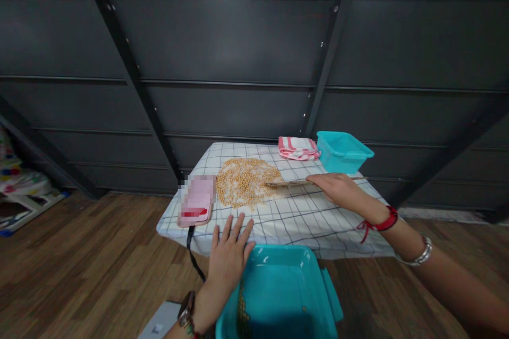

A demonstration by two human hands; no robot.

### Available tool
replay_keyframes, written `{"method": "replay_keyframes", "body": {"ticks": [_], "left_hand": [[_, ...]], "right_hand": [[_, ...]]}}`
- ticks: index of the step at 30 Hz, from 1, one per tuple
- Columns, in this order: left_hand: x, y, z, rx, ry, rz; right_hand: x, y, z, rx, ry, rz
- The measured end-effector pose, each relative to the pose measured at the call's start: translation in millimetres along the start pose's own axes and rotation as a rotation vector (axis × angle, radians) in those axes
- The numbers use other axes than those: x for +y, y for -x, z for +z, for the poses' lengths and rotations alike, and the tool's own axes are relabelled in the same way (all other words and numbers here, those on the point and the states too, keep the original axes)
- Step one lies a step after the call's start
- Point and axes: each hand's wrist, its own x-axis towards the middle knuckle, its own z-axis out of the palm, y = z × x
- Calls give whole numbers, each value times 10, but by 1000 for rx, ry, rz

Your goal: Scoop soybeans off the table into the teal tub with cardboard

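Observation:
A pile of tan beans (247, 181) lies spread on a checked white tablecloth (302, 217). My right hand (338, 185) is closed on a flat wooden stick (287, 184) whose tip rests at the pile's right edge. My left hand (228, 251) lies flat with fingers spread on the table's near edge, beside the rim of a large teal basin (278, 296) that sits below the edge. A few beans show inside the basin.
A smaller teal tub (342, 151) and a folded pink-and-white striped cloth (298, 148) sit at the table's back right. A pink phone-like object (196, 200) with a black strap lies at the left. Dark panelled wall behind; wooden floor around.

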Motion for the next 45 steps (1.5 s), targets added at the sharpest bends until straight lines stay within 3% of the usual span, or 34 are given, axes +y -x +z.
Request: {"method": "replay_keyframes", "body": {"ticks": [6, 14, 23, 31, 45], "left_hand": [[14, -14, -32, -9, -16, 7], [21, -26, -46, -10, -32, 13], [16, -22, -56, -10, -37, 17], [0, -22, -64, -18, -68, 14], [-2, -2, -12, 74, -64, 32]], "right_hand": [[17, 7, -57, -4, 2, 5], [31, -310, 184, 8, -11, -19], [-42, -398, 132, -11, -19, -87], [-138, -725, 318, -2, 4, -119], [-139, -169, -29, 94, -2, -223]]}}
